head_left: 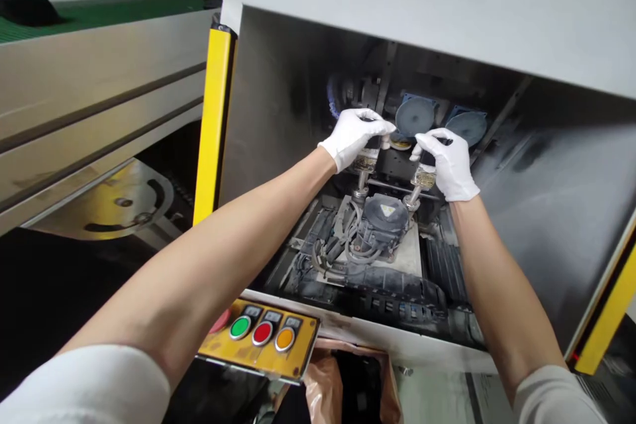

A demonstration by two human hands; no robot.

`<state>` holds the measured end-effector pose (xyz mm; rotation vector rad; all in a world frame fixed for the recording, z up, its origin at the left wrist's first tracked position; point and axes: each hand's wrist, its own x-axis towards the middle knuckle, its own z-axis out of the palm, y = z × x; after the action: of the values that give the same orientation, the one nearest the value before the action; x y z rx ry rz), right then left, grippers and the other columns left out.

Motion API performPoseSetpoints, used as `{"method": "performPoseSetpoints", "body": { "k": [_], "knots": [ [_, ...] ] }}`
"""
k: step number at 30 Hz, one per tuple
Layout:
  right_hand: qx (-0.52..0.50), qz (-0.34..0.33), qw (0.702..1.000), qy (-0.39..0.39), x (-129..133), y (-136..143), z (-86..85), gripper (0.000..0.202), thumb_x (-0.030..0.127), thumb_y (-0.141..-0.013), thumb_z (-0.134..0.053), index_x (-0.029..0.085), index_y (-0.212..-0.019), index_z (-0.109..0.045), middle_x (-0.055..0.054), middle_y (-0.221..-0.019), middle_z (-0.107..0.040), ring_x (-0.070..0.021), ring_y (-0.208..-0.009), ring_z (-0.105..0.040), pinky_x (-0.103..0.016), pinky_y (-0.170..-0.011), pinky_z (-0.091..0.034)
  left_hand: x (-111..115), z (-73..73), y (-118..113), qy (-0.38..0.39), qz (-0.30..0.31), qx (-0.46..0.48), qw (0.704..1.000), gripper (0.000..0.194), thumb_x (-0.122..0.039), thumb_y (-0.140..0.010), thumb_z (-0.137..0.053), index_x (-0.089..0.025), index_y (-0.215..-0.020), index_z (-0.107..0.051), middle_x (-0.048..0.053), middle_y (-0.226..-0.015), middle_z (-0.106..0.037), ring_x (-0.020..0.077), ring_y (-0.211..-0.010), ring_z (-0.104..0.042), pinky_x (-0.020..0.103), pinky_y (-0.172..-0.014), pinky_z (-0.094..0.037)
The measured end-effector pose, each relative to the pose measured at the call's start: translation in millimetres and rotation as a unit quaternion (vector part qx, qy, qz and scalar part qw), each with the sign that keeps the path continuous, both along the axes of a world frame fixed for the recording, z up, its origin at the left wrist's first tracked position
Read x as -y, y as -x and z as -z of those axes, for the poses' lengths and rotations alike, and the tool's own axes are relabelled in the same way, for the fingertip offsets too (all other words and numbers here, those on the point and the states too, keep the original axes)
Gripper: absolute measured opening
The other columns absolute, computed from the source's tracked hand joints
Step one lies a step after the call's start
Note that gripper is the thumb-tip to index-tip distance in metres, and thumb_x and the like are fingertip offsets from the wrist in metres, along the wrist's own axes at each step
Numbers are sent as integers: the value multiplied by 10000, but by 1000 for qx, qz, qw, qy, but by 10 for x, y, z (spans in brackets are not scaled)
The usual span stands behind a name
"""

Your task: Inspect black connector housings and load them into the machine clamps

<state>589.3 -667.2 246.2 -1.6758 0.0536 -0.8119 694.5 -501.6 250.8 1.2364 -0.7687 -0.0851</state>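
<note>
Inside the machine enclosure (278,112), the gloved left grip (354,136) and right grip (448,162) are each at a stemmed holder, left holder (366,160) and right holder (424,177), fingertips pressed together, though whether either pinches anything cannot be told.

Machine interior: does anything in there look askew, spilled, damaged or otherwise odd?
Nothing looks clearly broken or spilled. The dark unit with a warning label and the loose cables beside it look dusty, which may just be ordinary grime.
</note>
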Motion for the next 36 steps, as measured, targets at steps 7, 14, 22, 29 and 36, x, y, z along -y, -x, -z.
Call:
{"method": "performPoseSetpoints", "body": {
  "k": [7,14,22,29,36],
  "knots": [
    [62,-7,997,47,12,-10,20,180,281,-759,-786,198,-719,-632,34,-599,-672,-138,-546,-661,-262,-569,-571,1,-4,18,-21,-22,92,995,181,-191,-756,-786,-148,-635,-659,26,-595,-682,164,-602,-643,338,-713,-528],
    [91,9,993,80,-22,6,45,136,227,-780,-760,215,-724,-637,49,-608,-659,-135,-558,-654,-284,-586,-590,-84,-73,45,-48,-8,127,991,173,-123,-790,-741,-154,-644,-652,21,-570,-673,149,-550,-620,333,-702,-515],
    [107,9,990,91,-26,-8,94,134,216,-788,-762,211,-732,-641,46,-611,-669,-136,-561,-649,-297,-621,-598,-18,41,-16,-9,25,120,992,178,-115,-780,-752,-148,-650,-635,17,-574,-663,143,-516,-631,303,-635,-491],
    [54,-62,995,59,79,27,8,144,308,-817,-741,192,-740,-703,-14,-648,-720,-182,-628,-701,-313,-670,-582,-102,91,-18,-11,86,83,993,240,-301,-752,-833,-163,-725,-638,11,-617,-683,161,-561,-659,293,-635,-513],
    [-73,-92,990,-73,80,53,-75,341,499,-800,-709,171,-706,-716,-78,-647,-727,-233,-622,-718,-359,-619,-614,-162,41,-101,-52,246,-165,954,427,-572,-864,-660,-147,-858,-701,94,-761,-746,217,-646,-723,322,-639,-584]
  ]
}}
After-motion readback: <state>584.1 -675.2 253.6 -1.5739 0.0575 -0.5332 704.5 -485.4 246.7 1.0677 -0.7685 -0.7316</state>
